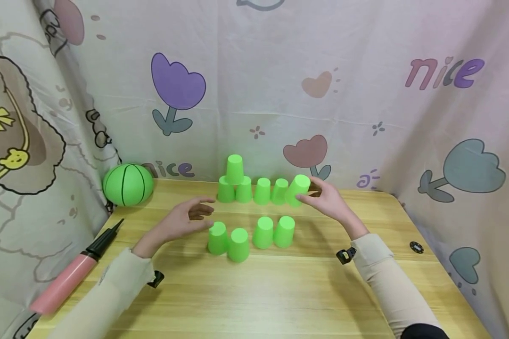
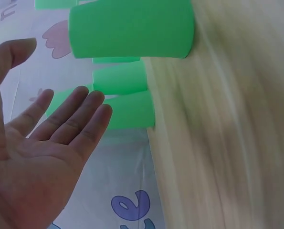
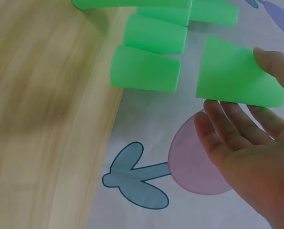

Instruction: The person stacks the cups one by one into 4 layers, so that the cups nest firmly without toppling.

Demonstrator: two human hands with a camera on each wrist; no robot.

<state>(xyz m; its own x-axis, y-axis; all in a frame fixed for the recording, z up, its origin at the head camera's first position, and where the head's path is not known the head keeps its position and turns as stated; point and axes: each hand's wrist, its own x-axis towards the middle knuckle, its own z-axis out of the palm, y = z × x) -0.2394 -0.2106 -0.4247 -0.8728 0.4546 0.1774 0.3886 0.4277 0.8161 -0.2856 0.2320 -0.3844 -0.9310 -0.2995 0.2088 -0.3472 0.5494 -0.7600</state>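
My right hand (image 1: 328, 201) pinches an upside-down green cup (image 1: 300, 184) between thumb and fingers, at the right end of the back row. In the right wrist view this held cup (image 3: 232, 74) is raised, apart from the standing cups (image 3: 146, 69). My left hand (image 1: 182, 219) hovers behind the leftmost front cup (image 1: 217, 242), its fingers loosely bent and empty. In the left wrist view the palm (image 2: 41, 167) holds nothing. At the back left, one cup (image 1: 235, 169) rests on two cups (image 1: 226, 190), with single cups (image 1: 262, 191) to their right.
In front stand several more upside-down cups (image 1: 263, 233). A green ball (image 1: 128, 185) sits at the back left corner. Along the left edge lies a pink pump (image 1: 68, 282) with a black nozzle. A black chip (image 1: 416, 247) lies far right. A printed curtain (image 1: 254, 84) hangs behind the table (image 1: 254, 296).
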